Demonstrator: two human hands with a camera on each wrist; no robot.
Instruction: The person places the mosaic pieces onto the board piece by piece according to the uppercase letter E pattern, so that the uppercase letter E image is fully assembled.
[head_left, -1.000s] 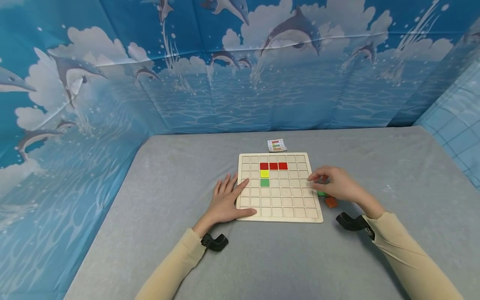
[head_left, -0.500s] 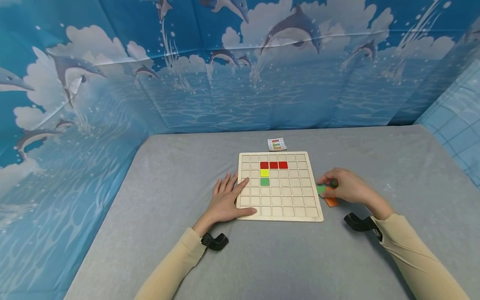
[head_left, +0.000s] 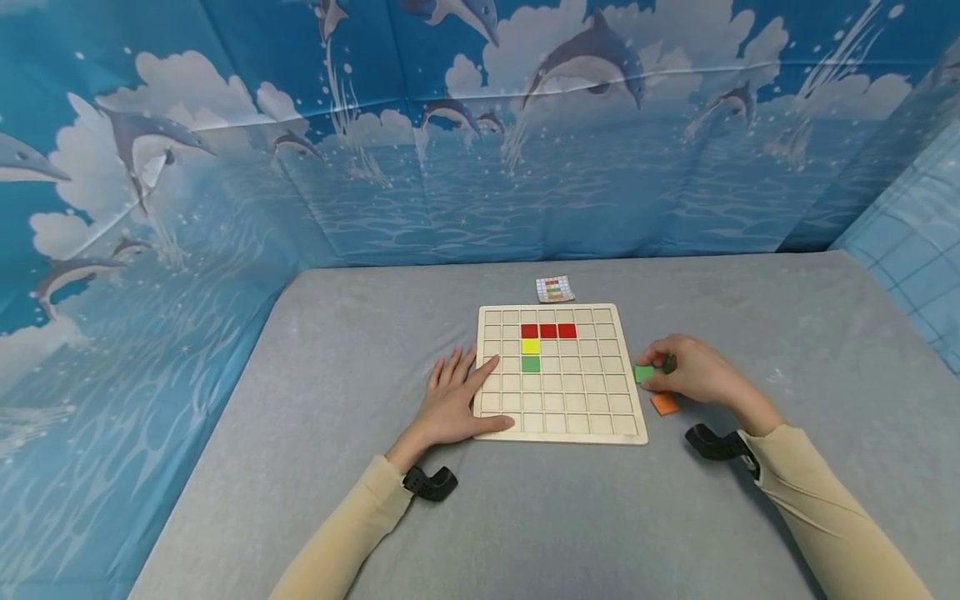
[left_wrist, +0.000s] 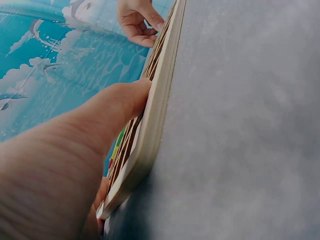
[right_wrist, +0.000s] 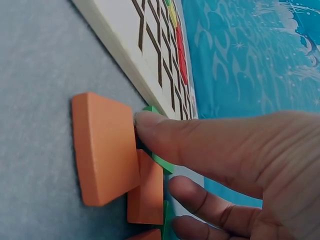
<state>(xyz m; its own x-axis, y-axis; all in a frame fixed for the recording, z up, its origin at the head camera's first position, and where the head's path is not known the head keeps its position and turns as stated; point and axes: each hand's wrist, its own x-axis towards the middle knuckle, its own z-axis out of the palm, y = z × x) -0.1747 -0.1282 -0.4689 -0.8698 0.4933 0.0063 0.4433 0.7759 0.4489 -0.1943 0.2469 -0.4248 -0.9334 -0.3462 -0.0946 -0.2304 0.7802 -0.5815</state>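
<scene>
At right of centre in the head view, the right hand (head_left: 690, 368) is pinching a green tile (head_left: 642, 373), just beside the right edge of the wooden board (head_left: 577, 400)! Just below it, an orange tile (head_left: 664, 404) lies on the grey table (head_left: 360, 358); in the right wrist view, it looms left of centre, a second orange tile (right_wrist: 147, 195) peeking out behind. Mid-frame the board lies flat, and here's the left hand (head_left: 450, 410), fingers spread, thumb and forefinger resting on its left side. Up on the grid, three red tiles (head_left: 548, 331) make a row; under the leftmost, a yellow tile (head_left: 530, 346), then a green square (head_left: 531, 364). Beyond the far edge, upper middle, sits a small printed card (head_left: 555, 289), with blue dolphin cloth (head_left: 480, 208) behind.
</scene>
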